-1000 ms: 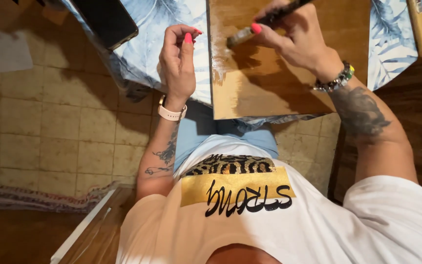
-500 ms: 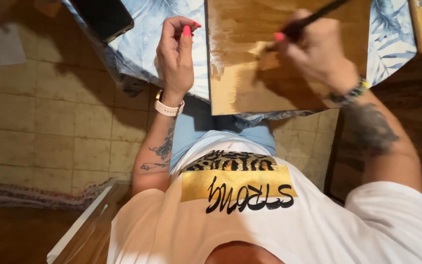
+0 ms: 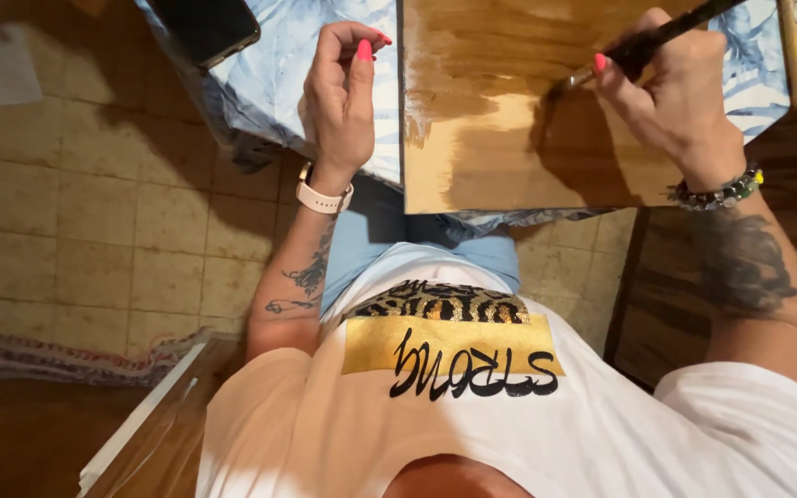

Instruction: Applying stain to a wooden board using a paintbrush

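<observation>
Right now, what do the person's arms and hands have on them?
The left hand has bright pink nails and a pale watch strap at the wrist, with dark tattoos along the forearm. The right hand has pink nails too, a beaded bracelet and a large dark forearm tattoo. Short white sleeves cover the upper arms.

A dark phone [image 3: 203, 28] lies on the blue-patterned cloth [image 3: 274, 83] above tiled floor [image 3: 76, 221].
</observation>
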